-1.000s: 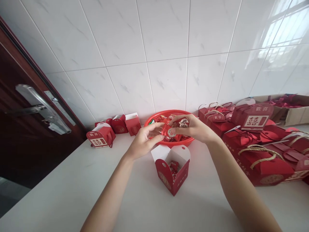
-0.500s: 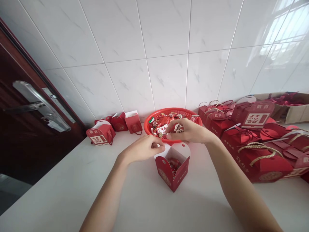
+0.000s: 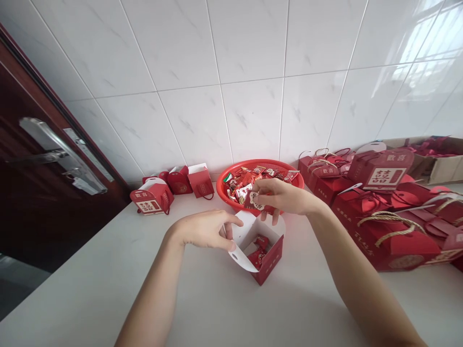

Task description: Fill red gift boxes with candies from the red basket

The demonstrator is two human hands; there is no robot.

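Facing a glossy, marbled tile wall, I have both arms out over a smooth white tabletop, with a dark red-brown door off to the left. A red plastic basket of wrapped sweets sits near the wall, and the open box stands upright just in front of it, red packets inside. My left hand is partly open, thumb and forefinger apart, the thumb touching the box's white-lined flap. My right hand pinches a dark red packet between thumb and fingers, above the box's far side. The packet has pale lettering that I can't make out. The small red boxes at left and the piled gift boxes at right include ones showing 囍 on a white label and 歡喜 above it; the gold characters on the pile's sides are too small to read surely. Behind the pile is an open cardboard carton.
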